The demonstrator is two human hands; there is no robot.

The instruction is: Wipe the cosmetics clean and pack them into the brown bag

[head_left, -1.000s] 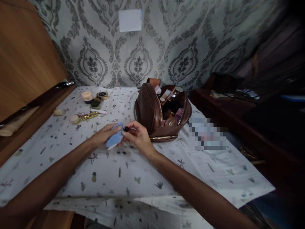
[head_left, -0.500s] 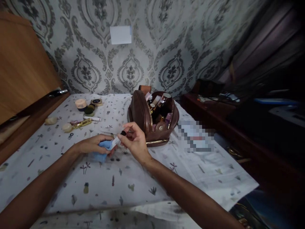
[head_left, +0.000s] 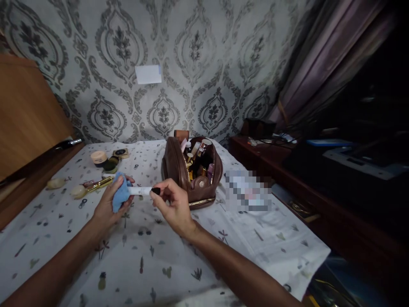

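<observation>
My left hand [head_left: 110,200] is closed round a crumpled blue cloth [head_left: 120,194], which wraps one end of a slim white tube [head_left: 140,191]. The tube lies level between my hands, with faint print on its side. Its black cap [head_left: 155,191] is pinched between the thumb and fingers of my right hand [head_left: 174,204]. Just beyond my right hand stands a brown cosmetic bag [head_left: 174,164], unzipped, with several bottles and tubes inside. To the left of the cloth lies a gold tube [head_left: 99,184].
A peach-lidded jar [head_left: 99,158], a dark green jar [head_left: 111,165] and a compact [head_left: 120,153] stand at the back left. Two pale round-ended items lie near the wooden cabinet [head_left: 28,115]. A blurred-out item [head_left: 249,190] is right of the bag. A dark red desk [head_left: 252,155] borders the right side.
The tube has turned from slanted to level, and more of its white side shows. My left hand has moved left and turned up with the cloth. The whole view has shifted.
</observation>
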